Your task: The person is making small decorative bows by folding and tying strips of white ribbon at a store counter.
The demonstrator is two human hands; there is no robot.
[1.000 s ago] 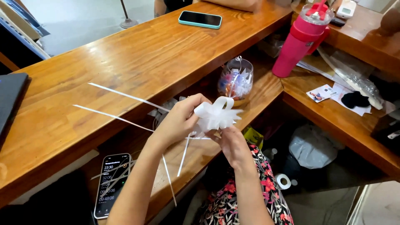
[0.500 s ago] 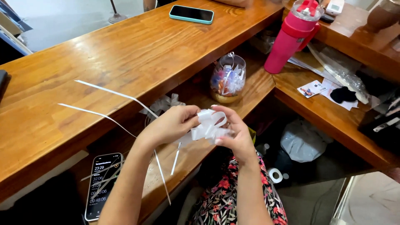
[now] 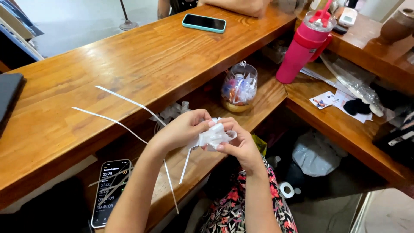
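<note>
Both hands meet over the lower wooden shelf (image 3: 267, 97). My left hand (image 3: 181, 129) and my right hand (image 3: 235, 142) pinch a white ribbon bow (image 3: 213, 137) between their fingertips. Long white ribbon strips (image 3: 125, 101) trail from the bow up onto the upper wooden counter (image 3: 129, 56), and shorter strips hang down below the hands. The bow's loops are partly hidden by my fingers.
A phone with a lit screen (image 3: 110, 192) lies on the lower shelf at left. A clear round jar of small items (image 3: 239, 88) stands behind the hands. A pink tumbler (image 3: 304, 47) stands at right, a teal-cased phone (image 3: 204, 22) on the counter, bags on the floor.
The hands have closed in on the bow and pressed its loops flatter; it was spread wide a second ago. The view shifted slightly, hands staying over the lower shelf.
</note>
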